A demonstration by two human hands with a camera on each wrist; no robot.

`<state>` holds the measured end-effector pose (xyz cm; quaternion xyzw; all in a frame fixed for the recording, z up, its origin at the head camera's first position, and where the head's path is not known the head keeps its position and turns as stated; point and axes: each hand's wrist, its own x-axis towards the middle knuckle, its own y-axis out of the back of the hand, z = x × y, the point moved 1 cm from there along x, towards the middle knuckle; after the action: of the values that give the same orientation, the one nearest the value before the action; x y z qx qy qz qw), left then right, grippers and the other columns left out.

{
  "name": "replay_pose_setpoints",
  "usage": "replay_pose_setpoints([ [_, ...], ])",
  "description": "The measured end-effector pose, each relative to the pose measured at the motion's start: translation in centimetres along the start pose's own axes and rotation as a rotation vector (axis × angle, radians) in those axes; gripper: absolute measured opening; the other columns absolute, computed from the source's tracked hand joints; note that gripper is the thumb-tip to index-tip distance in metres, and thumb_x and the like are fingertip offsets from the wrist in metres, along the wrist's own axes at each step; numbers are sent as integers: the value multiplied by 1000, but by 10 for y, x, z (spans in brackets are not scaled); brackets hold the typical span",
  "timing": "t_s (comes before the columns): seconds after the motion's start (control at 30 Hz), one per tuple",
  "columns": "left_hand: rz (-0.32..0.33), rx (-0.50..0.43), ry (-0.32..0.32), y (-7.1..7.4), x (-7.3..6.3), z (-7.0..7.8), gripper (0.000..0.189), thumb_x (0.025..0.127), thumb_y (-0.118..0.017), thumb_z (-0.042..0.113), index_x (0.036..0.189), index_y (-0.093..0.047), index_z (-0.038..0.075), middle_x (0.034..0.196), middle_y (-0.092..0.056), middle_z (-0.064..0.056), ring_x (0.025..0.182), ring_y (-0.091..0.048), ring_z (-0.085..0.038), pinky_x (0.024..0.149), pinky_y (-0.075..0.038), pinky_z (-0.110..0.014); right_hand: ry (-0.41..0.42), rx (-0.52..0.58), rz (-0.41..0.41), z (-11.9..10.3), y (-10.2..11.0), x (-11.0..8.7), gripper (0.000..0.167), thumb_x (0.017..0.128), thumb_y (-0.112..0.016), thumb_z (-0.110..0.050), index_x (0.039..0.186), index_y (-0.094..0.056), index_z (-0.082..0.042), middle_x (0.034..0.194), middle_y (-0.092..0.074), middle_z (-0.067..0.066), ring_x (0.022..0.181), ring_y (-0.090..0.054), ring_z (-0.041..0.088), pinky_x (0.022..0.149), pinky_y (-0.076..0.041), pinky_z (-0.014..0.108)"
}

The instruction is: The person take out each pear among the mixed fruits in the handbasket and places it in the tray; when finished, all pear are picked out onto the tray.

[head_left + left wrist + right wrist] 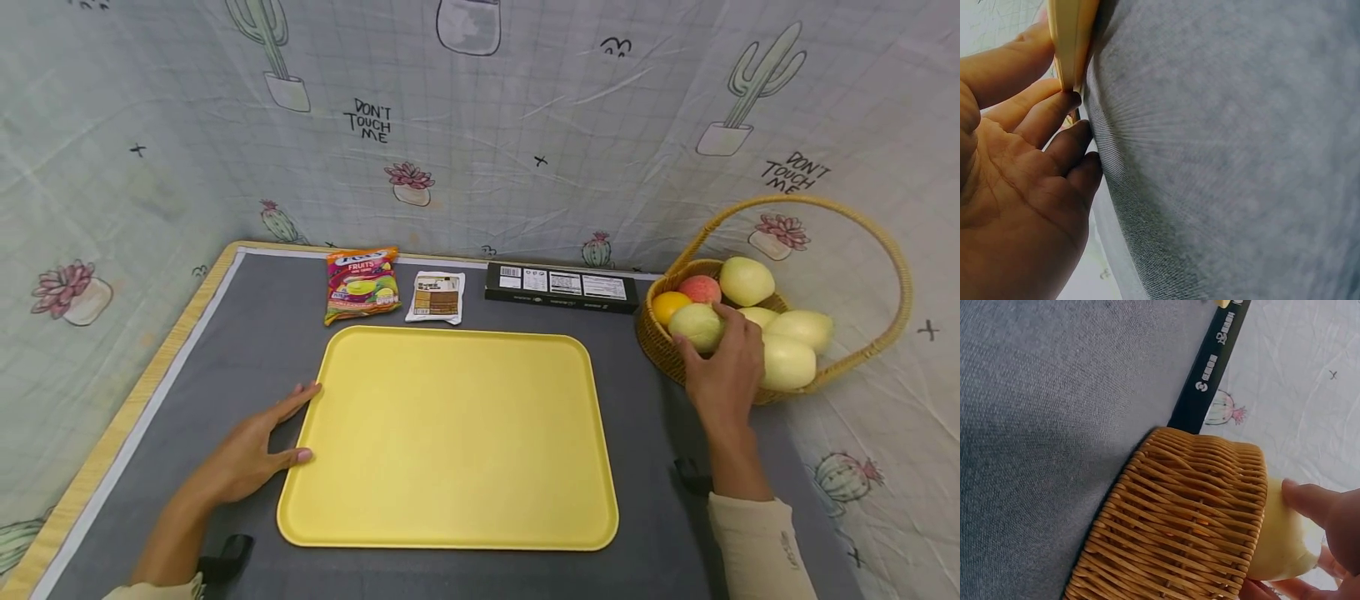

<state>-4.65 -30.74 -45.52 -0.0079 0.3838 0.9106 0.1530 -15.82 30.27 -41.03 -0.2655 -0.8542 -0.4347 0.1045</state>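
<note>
My right hand [726, 367] is over a wicker basket [660, 346] at the right. Its thumb and fingers hold a round pale green fruit [696, 327] at the basket's left side; in the right wrist view the fruit [1279, 547] bulges above the woven rim. Around it in the basket lie an orange [667, 307], a reddish peach [700, 289] and several pale yellow-green fruits [798, 329]. At the left, my left hand [243, 454] touches the left rim of a yellow tray [453, 437], thumb and fingers spread along it.
Along the table's back edge lie a colourful fruit candy bag [363, 286], a small white-and-brown packet [437, 297] and a long black box [561, 287]. The basket's tall handle [892, 242] arches up to the right. Printed cloth [487, 142] hangs behind the grey table covering [187, 375].
</note>
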Motion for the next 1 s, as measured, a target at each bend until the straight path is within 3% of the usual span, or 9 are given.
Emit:
replay_pose_setpoints([
  [0.2,0,0,1,-1,0,-1,98,88,-86,30,169,-33,20,172,-29,-28,153,-30,-61,110,-34,-77,33,36,57,-2,3,-1,68,88,-89,-17,148,-58,-8,139,-54,30,132,-50,49,111,-39,64],
  [0.4,6,-2,12,-1,0,-1,98,87,-86,30,169,-33,23,172,-29,-27,154,-30,-59,110,-35,-75,97,75,72,-19,7,-4,67,86,-91,-16,146,-62,-8,135,-55,31,131,-50,48,111,-39,63],
  [0.77,5,-7,16,-1,0,-1,98,88,-87,28,169,-33,22,171,-28,-30,154,-29,-61,110,-34,-78,219,147,1,-50,-1,-18,66,83,-91,-11,142,-63,-6,132,-55,30,127,-51,47,105,-41,63],
  [1.0,4,0,22,-2,1,-2,98,88,-86,31,169,-33,24,171,-29,-31,153,-30,-61,109,-34,-78,280,180,-92,-65,-12,-30,68,82,-92,-12,144,-63,-9,130,-57,28,120,-52,44,98,-41,58],
])
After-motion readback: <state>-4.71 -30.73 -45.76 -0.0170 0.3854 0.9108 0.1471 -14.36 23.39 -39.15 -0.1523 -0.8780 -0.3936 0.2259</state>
